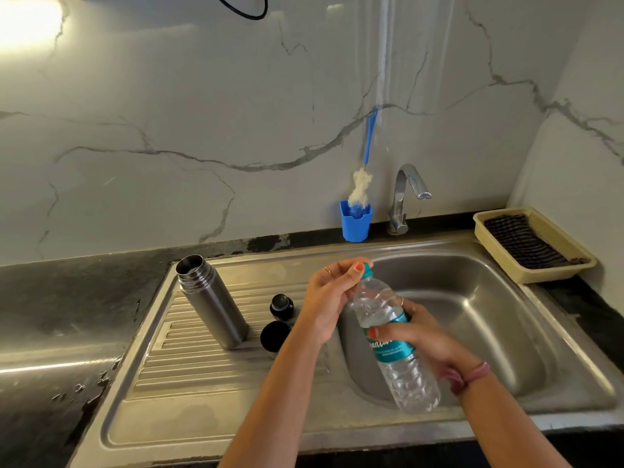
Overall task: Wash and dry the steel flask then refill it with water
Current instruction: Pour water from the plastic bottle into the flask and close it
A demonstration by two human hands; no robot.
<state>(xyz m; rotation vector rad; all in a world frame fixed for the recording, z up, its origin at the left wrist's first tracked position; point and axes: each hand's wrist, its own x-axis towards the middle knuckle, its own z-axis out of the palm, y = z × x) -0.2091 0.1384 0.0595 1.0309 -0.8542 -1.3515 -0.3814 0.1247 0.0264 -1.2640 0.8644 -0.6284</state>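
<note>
One brushed steel flask [212,301], a tall cylinder with a threaded neck, stands open and untouched on the ribbed draining board of the stainless steel sink [175,359], at about nine o'clock from the hands. It looks rigid and smooth, probably slippery if wet, and heavier than the plastic bottle; the plain barrel below the threads seems the best place to grip it, since the ridged neck is narrower and the mouth should stay free for pouring. On the sloping ribs it could tip if nudged near the top.

Just beside the flask at three o'clock lie two small black caps: a round stopper [281,306] and a black cup lid [275,336] nearer the viewer.

Further right, over the basin, both hands work a clear crinkled plastic water bottle with a teal label [393,346], tilted with its neck toward eleven o'clock. The left hand [329,295] pinches the teal screw cap [367,272] between thumb and curled fingers. The right hand [418,332] wraps the middle of the bottle, thumb across the label. That bottle is thin, light and soft, so squeezing it once uncapped may spurt water.

At twelve o'clock a blue-handled bottle brush [360,187] stands in a blue plastic cup [355,226], next to a chrome tap [407,197]. At two o'clock a beige plastic basket holding dark striped cloth [486,238] sits on the counter.
</note>
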